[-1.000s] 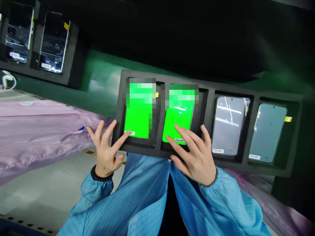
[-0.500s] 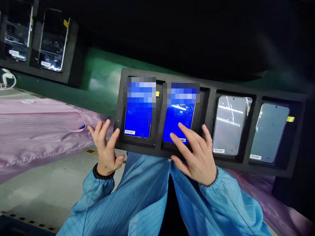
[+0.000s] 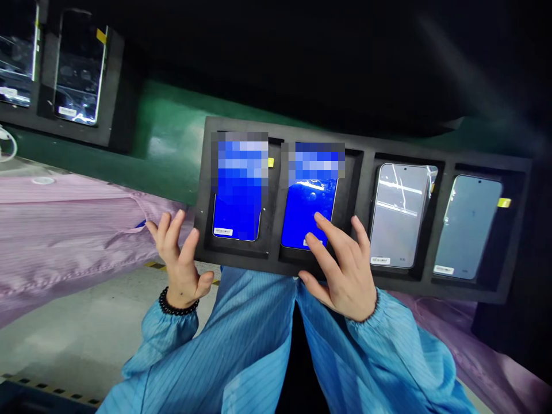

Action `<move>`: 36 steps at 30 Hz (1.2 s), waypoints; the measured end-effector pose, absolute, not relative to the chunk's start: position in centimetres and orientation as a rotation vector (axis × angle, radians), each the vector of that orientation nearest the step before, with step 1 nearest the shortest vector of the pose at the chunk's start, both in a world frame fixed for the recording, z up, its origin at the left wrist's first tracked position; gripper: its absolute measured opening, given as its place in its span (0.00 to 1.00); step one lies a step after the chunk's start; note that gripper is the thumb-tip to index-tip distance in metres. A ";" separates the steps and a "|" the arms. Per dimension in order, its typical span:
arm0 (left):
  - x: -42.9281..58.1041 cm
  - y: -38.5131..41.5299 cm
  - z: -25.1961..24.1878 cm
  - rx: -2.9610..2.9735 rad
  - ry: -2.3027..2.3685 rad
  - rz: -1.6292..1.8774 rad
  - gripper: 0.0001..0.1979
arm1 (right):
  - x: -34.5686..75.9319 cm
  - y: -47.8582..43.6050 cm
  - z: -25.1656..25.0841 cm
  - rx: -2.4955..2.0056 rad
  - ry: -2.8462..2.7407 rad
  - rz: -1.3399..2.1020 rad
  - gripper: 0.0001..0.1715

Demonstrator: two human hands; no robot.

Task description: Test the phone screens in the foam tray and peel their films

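A black foam tray (image 3: 276,261) holds several phones in separate slots. The leftmost phone (image 3: 236,215) and the one beside it (image 3: 302,213) show blue screens, their tops pixelated. Further right lie a phone with a pale grey screen (image 3: 394,224) and one with a grey-green screen (image 3: 468,230). My right hand (image 3: 345,270) is spread over the lower part of the second blue phone, fingertips at its screen, holding nothing. My left hand (image 3: 181,259), with a black bead bracelet, is open and empty by the tray's left end.
Another black tray (image 3: 116,80) with dark-screened phones (image 3: 81,69) sits at the upper left on the green table surface (image 3: 172,126). A white cable (image 3: 9,144) lies at the left edge. Pink clothing (image 3: 77,236) of a person is at the left, and more pink fabric at the lower right.
The view has shifted slightly, so trays and hands appear a little further left. The index and middle fingertips of my right hand have moved slightly right relative to the second blue phone.
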State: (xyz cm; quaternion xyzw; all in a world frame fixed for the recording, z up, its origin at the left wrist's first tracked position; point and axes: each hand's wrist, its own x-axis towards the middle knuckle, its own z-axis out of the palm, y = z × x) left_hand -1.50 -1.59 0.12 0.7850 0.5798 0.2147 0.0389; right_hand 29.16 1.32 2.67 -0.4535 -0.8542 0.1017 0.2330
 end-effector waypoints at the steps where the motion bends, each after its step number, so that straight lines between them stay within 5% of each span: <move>1: -1.5 -1.6 0.1 2.400 1.764 0.660 0.32 | 29.1 1.3 2.7 -1.252 -2.355 0.279 0.31; 5: -1.4 -1.6 0.0 2.362 1.730 0.549 0.31 | 29.1 1.3 2.8 -1.276 -2.418 0.278 0.23; 15: -1.4 -1.9 -0.2 2.315 1.754 0.729 0.32 | 29.0 1.1 2.5 -1.249 -2.359 0.274 0.26; 23: 0.0 0.7 1.6 2.330 1.757 0.646 0.34 | 31.2 4.6 5.0 -1.377 -2.298 0.412 0.15; 29: 4.3 5.6 4.7 2.307 1.537 0.784 0.30 | 31.4 10.8 4.5 -1.829 -2.314 0.156 0.21; 36: 8.5 6.5 3.5 2.304 1.370 0.621 0.25 | 29.6 11.9 4.3 -1.982 -2.186 0.535 0.21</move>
